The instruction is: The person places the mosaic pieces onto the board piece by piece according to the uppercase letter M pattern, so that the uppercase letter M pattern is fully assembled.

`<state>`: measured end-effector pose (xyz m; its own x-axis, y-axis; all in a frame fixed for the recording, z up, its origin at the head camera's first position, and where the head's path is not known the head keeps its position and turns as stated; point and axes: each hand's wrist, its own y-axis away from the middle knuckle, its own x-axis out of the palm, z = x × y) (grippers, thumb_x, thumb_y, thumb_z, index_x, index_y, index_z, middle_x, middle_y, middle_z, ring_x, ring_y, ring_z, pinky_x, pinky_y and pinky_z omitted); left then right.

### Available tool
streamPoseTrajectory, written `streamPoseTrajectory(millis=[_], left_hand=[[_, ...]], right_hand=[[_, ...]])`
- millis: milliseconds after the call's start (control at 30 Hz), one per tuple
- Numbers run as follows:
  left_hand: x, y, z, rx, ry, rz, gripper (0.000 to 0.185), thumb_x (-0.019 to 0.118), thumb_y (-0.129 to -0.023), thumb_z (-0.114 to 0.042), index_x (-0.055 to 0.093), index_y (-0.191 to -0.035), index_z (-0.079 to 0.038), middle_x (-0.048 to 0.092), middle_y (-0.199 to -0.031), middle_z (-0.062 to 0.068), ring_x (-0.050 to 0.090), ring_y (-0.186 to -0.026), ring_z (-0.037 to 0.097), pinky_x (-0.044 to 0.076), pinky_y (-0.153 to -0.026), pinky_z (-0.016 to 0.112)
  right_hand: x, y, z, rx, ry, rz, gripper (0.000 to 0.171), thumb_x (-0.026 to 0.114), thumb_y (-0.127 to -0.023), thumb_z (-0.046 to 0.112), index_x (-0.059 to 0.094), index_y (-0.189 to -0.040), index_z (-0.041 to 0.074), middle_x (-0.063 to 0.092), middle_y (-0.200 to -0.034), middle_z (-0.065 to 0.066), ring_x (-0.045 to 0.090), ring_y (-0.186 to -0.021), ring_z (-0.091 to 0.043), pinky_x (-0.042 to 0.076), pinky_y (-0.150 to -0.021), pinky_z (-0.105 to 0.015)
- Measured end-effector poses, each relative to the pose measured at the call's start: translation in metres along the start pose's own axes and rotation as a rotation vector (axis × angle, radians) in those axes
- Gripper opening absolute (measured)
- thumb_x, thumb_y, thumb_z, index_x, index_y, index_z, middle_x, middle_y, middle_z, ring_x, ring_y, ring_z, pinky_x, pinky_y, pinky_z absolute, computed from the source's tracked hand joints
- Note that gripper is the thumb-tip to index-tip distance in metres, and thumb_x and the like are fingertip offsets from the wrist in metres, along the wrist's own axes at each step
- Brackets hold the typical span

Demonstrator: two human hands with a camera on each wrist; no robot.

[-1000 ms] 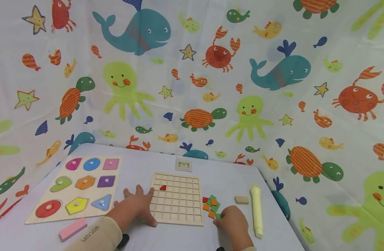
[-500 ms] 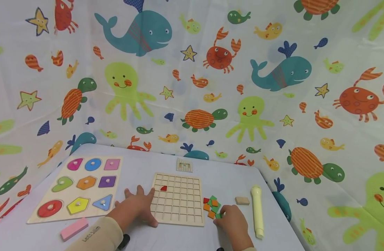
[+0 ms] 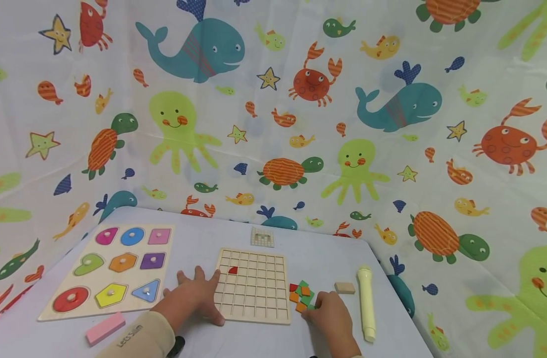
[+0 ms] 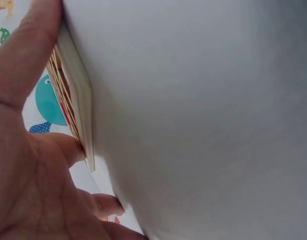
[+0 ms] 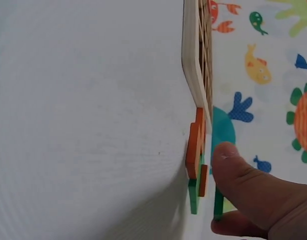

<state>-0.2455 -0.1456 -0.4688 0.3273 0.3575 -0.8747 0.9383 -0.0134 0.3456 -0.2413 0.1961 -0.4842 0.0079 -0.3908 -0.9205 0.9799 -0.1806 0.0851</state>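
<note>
A square wooden grid board [image 3: 255, 288] lies mid-table, with one red quarter-round tile [image 3: 233, 270] in a cell near its upper left. My left hand [image 3: 195, 296] has its fingers spread, the thumb at the board's front edge and the index finger along its left side. Right of the board lies a small pile of orange, green and red tiles [image 3: 294, 296], some overlapping. My right hand [image 3: 332, 318] is at the near side of this pile. In the right wrist view, its thumb and a finger pinch a green tile [image 5: 219, 204], held apart from the others.
On the left lie a shape puzzle board [image 3: 92, 282] with knobbed pieces and a pink block [image 3: 105, 328]. Behind the grid board is a small patterned card [image 3: 262, 237]. A wooden block [image 3: 345, 288] and a pale yellow stick [image 3: 366, 303] lie at the right. A sea-animal curtain surrounds the table.
My right hand's fingers have shifted slightly at the near side of the tile pile. My left hand stays at the board, and the red tile remains in its cell.
</note>
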Motion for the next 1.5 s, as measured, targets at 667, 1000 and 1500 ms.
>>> streamPoseTrajectory(millis=[667,1000,1500], left_hand=[[-0.001,0.002,0.0,-0.004,0.007,0.005,0.13,0.101,-0.055,-0.062,0.042,-0.163,-0.02,0.019,-0.167,0.04,0.009,-0.146,0.079,0.017,-0.105,0.096],[0.001,0.001,0.002,0.009,0.017,-0.01,0.131,0.102,-0.053,-0.062,0.043,-0.162,-0.019,0.02,-0.166,0.04,0.009,-0.146,0.079,0.017,-0.104,0.097],[0.002,0.002,0.002,0.009,0.014,-0.017,0.129,0.101,-0.054,-0.062,0.044,-0.162,-0.02,0.022,-0.166,0.04,0.011,-0.145,0.08,0.018,-0.103,0.097]], right_hand=[[0.02,-0.007,0.052,-0.243,-0.062,-0.193,0.043,0.096,-0.077,0.039,0.061,-0.073,0.014,0.046,-0.082,-0.001,0.045,-0.066,-0.014,0.038,-0.056,-0.027],[0.033,-0.017,0.105,-0.37,-0.12,-0.144,0.043,0.094,-0.08,0.041,0.058,-0.071,0.018,0.046,-0.084,0.001,0.043,-0.068,-0.014,0.036,-0.059,-0.027],[0.058,-0.051,0.157,-0.377,-0.042,0.006,0.04,0.094,-0.079,0.044,0.066,-0.068,0.019,0.053,-0.086,0.0,0.05,-0.075,-0.017,0.043,-0.064,-0.03]])
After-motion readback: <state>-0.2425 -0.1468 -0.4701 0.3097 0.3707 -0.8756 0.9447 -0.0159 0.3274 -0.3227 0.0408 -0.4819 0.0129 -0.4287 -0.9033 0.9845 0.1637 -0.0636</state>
